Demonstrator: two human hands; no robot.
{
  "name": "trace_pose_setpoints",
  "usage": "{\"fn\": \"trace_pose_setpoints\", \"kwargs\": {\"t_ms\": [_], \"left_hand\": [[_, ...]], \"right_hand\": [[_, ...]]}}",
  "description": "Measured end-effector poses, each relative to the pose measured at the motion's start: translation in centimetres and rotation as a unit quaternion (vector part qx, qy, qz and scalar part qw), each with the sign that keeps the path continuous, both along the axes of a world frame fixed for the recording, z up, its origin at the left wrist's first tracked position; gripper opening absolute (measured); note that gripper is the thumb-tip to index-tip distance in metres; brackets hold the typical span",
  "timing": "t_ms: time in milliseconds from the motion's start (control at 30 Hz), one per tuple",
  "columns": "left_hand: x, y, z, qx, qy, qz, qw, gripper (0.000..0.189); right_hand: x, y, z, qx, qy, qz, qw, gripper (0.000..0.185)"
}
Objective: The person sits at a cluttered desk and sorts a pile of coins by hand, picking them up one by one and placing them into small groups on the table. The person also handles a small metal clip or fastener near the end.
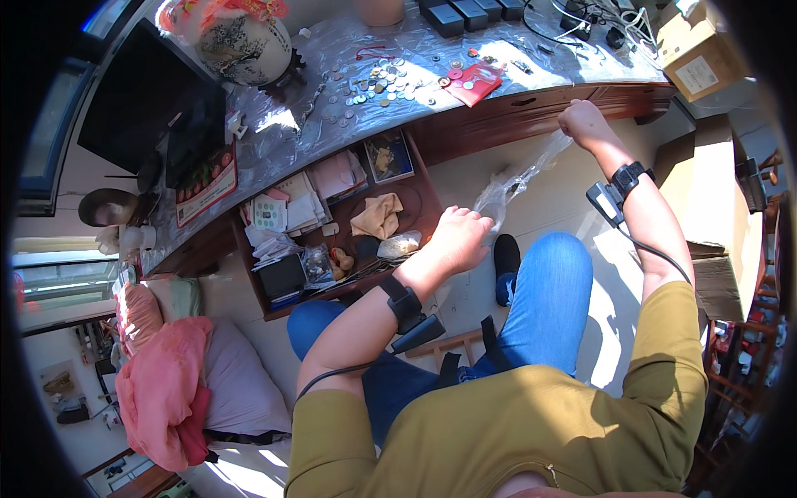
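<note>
A clear plastic bag (515,182) is stretched between my two hands, over the floor in front of the desk. My left hand (453,239) is closed on its lower end, close to the right corner of a pulled-out drawer (434,198). Higher up and to the right, my right hand (585,123) grips the bag's other end near the desk's front edge. Something small and dark shows inside the bag; I cannot tell what. Papers (299,199), a beige cloth (377,215), small gourds (340,261) and a filled clear packet (399,244) lie in the drawer.
Many coins (387,79) and a red packet (475,84) lie on the plastic-covered desk (324,46). A painted vase (246,53) and a monitor (146,93) stand at left. Cardboard boxes (703,53) and tangled cables (613,18) are at right. Pink bedding (165,386) is at lower left.
</note>
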State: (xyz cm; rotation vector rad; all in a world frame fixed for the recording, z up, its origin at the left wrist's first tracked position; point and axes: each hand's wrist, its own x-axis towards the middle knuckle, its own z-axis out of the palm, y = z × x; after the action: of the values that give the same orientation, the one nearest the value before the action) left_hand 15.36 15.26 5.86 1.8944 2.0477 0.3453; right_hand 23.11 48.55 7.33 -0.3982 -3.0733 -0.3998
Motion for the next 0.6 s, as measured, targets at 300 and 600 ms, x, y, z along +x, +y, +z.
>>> {"fn": "trace_pose_setpoints", "kwargs": {"t_ms": [300, 600], "left_hand": [[-9.0, -6.5, -1.1, 0.116, -0.651, 0.295, 0.69, 0.019], [-13.9, -9.7, 2.9, 0.187, -0.642, 0.36, 0.65, 0.014]], "right_hand": [[-19.1, -7.9, 1.5, -0.309, 0.074, 0.105, 0.942, 0.023], [-34.5, -10.2, -2.4, -0.223, -0.022, 0.047, 0.973, 0.05]]}}
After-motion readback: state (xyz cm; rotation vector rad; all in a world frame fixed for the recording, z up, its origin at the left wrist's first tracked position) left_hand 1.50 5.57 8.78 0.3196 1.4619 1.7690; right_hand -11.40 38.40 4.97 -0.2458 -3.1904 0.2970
